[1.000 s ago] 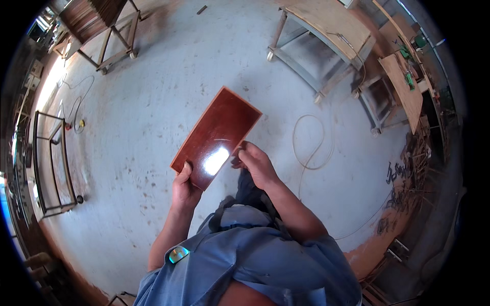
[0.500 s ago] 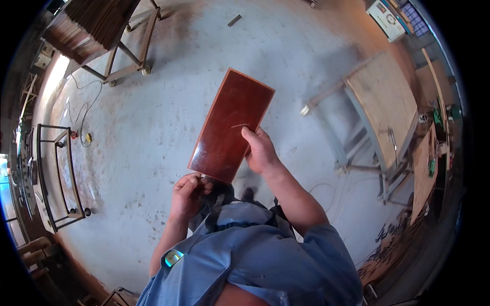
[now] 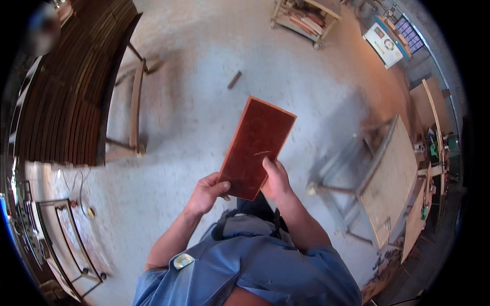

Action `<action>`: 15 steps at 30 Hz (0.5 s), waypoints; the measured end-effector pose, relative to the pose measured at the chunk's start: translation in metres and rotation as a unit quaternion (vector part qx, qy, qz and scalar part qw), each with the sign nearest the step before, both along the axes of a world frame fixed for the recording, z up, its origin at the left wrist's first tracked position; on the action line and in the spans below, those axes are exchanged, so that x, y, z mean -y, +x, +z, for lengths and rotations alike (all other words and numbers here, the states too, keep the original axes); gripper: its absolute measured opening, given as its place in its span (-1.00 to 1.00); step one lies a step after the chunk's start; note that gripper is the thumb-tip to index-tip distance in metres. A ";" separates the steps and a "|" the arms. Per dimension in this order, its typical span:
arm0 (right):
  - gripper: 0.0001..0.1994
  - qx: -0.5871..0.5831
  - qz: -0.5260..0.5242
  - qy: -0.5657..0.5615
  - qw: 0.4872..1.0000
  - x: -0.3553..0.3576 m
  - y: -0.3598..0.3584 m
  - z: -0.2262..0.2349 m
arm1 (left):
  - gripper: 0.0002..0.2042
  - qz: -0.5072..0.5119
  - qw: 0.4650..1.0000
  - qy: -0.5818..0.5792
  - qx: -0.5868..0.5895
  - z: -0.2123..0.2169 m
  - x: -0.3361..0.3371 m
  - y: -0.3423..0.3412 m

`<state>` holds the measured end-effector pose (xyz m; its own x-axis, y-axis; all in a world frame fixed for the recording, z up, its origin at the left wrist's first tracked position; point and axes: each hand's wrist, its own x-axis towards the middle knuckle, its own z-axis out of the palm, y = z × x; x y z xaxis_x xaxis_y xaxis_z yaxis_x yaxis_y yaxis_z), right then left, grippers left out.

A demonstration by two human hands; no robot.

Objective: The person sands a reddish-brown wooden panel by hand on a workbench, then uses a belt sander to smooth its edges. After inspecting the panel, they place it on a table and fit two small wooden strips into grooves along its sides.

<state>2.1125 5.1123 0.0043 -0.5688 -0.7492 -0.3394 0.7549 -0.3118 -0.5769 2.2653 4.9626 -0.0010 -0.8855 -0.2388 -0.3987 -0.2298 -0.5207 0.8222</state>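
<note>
A rectangular reddish-brown wooden panel [image 3: 255, 132] with a glossy face is held out in front of my body, tilted with its far end to the right. A pale scratch-like mark crosses the face near my right thumb. My right hand [image 3: 276, 178] grips the panel's right edge, thumb on top and fingers hidden beneath. At the near left corner my left hand [image 3: 208, 193] pinches the panel, its thumb lying on the face and the other fingers mostly underneath.
A tall stack of dark boards [image 3: 71, 86] stands on a frame at the left. Below it is a black metal trolley [image 3: 76, 245]. A work table [image 3: 390, 183] stands at right, a wheeled cart [image 3: 306, 20] and a white machine [image 3: 384, 43] farther off. A small strip [image 3: 234, 80] lies on the floor.
My left hand has come from just below the panel to grip its near left corner. The panel has shifted right and nearer. The surroundings have moved in view, bringing the board stack closer.
</note>
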 end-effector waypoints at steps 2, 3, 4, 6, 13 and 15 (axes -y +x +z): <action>-0.60 -0.029 0.000 -0.004 1.000 0.056 -0.058 -0.018 | -0.78 0.016 1.000 0.006 -0.014 -0.005 0.058 -0.076; -0.61 -0.017 0.002 0.006 1.000 0.087 -0.086 -0.024 | -0.78 0.026 0.999 0.009 -0.020 -0.005 0.088 -0.111; -0.62 -0.003 0.003 0.013 1.000 0.122 -0.112 -0.026 | -0.76 0.033 0.999 0.014 -0.009 -0.005 0.119 -0.139; -0.64 -0.033 -0.004 0.029 0.999 0.202 -0.169 -0.023 | -0.72 0.052 0.998 0.022 0.014 -0.003 0.183 -0.188; -0.71 -0.102 0.121 0.058 0.986 0.463 -0.345 -0.007 | -0.81 0.120 0.991 -0.032 0.045 0.014 0.412 -0.335; -0.70 -0.143 0.132 0.081 0.978 0.546 -0.409 -0.014 | -0.82 0.115 0.990 -0.047 0.069 0.003 0.492 -0.386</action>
<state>1.7036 4.5668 -0.0095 -0.4523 -0.8325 -0.3201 0.5967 -0.0156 -0.8023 1.8798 4.4702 0.0016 -0.7416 -0.4701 -0.4786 -0.2270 -0.4955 0.8384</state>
